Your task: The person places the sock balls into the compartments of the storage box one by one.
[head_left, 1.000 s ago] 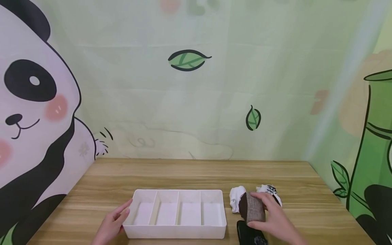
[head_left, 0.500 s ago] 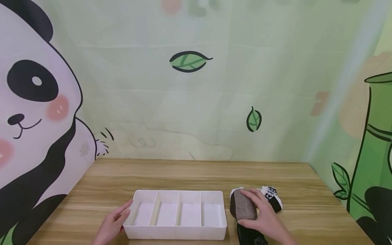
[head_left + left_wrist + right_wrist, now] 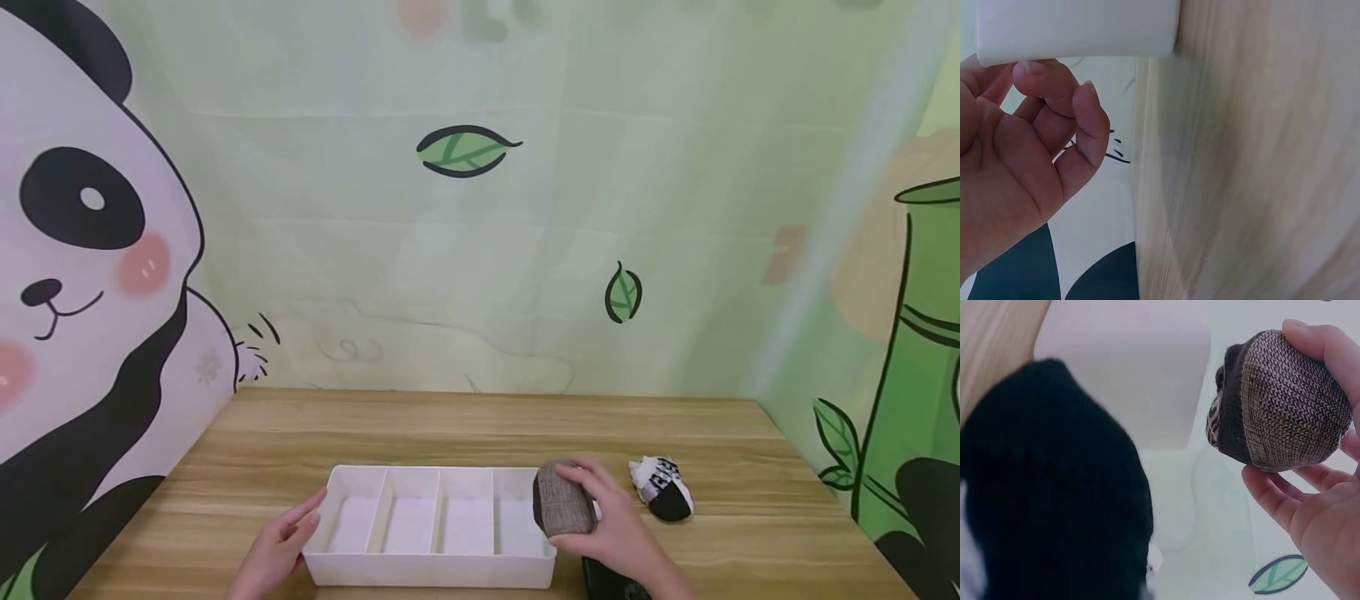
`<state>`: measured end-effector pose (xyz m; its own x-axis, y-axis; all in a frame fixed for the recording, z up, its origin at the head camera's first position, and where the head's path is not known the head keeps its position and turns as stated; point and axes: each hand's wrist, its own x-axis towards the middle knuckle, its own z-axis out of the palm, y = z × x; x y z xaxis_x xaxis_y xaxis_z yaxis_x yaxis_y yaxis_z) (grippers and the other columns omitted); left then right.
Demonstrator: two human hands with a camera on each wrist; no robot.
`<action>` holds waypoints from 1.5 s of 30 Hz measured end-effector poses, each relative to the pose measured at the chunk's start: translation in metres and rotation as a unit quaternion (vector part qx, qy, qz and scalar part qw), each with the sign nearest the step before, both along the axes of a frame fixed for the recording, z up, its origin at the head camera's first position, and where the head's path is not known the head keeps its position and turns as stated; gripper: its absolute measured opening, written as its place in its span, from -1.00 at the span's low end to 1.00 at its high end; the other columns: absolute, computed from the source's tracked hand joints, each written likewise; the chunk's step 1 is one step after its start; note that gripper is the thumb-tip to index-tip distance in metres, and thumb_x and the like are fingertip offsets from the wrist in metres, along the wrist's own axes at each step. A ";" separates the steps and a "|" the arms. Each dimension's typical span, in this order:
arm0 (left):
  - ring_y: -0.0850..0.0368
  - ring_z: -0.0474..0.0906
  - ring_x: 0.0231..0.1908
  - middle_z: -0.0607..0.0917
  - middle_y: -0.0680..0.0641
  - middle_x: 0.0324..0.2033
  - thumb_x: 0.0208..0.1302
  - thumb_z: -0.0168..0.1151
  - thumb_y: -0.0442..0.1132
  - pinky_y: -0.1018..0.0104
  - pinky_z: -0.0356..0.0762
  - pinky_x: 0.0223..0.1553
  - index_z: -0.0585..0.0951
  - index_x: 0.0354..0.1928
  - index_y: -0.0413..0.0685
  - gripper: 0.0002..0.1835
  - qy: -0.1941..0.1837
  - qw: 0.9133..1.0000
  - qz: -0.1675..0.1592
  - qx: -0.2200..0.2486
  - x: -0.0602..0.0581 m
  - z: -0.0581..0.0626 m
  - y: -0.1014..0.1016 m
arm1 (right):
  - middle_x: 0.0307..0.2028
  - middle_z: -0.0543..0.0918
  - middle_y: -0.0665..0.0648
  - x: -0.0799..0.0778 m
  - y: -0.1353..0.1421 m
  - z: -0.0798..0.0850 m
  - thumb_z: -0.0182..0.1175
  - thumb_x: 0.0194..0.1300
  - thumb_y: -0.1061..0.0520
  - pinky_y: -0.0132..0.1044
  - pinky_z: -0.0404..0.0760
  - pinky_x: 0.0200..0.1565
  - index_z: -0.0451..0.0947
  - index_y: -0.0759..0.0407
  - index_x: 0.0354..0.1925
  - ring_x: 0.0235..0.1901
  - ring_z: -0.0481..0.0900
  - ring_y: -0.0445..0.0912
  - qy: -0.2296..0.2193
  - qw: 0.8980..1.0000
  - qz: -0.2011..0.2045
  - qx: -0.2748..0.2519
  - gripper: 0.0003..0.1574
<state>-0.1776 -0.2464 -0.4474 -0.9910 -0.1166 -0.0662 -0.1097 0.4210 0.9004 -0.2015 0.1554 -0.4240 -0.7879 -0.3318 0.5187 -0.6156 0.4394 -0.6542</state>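
Observation:
My right hand (image 3: 611,521) grips a rolled-up grey-brown knitted sock (image 3: 564,500) with a dark cuff, over the right end of the white divided box (image 3: 431,571). In the right wrist view the thumb and fingers hold opposite sides of that sock (image 3: 1294,400). My left hand (image 3: 273,542) is at the box's left end, its fingertips against the outer wall. The left wrist view shows the fingers (image 3: 1088,128) loosely bent beside the box (image 3: 1079,28). All the box's compartments look bare, though the sock partly covers the rightmost one.
A white-and-black rolled sock (image 3: 662,489) lies on the wooden table (image 3: 495,425), right of my right hand. A black one (image 3: 611,579) lies nearer, partly hidden by the wrist and large in the right wrist view (image 3: 1060,487). A patterned cloth wall (image 3: 480,250) stands behind.
My right hand has carried the grey-brown sock left, from above the other socks to the box's right end. The white-and-black sock is now uncovered. The left hand stays in place.

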 end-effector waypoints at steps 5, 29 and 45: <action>0.19 0.21 -0.77 0.26 0.01 -0.76 0.34 -0.09 -0.27 0.43 0.21 -0.71 0.30 0.23 -0.17 -0.57 0.001 1.000 0.001 -0.008 0.000 0.000 0.000 | 0.09 0.34 0.17 -0.002 -0.010 0.001 0.50 -0.32 0.13 -0.22 0.51 -0.23 0.42 0.16 0.05 -0.10 0.40 0.00 0.003 1.000 0.003 0.006 -0.14; 0.18 0.20 -0.79 0.28 -0.01 -0.78 0.34 -0.10 -0.27 0.43 0.20 -0.72 0.31 0.23 -0.16 -0.58 -0.005 1.000 0.007 -0.012 0.000 0.000 0.001 | 0.10 0.30 0.17 -0.009 -0.040 -0.009 0.48 -0.27 0.03 -0.06 0.42 -0.15 0.39 0.19 0.05 -0.07 0.38 0.01 -0.050 0.997 0.011 0.049 -0.14; 0.18 0.20 -0.77 0.27 0.00 -0.76 0.35 -0.11 -0.26 0.42 0.20 -0.71 0.30 0.24 -0.15 -0.57 -0.013 1.000 0.009 -0.012 0.000 0.001 0.001 | 0.09 0.32 0.24 -0.010 -0.043 -0.018 0.45 -0.21 -0.07 0.03 0.38 -0.09 0.38 0.22 0.07 -0.01 0.36 0.09 -0.057 0.994 0.003 0.094 -0.12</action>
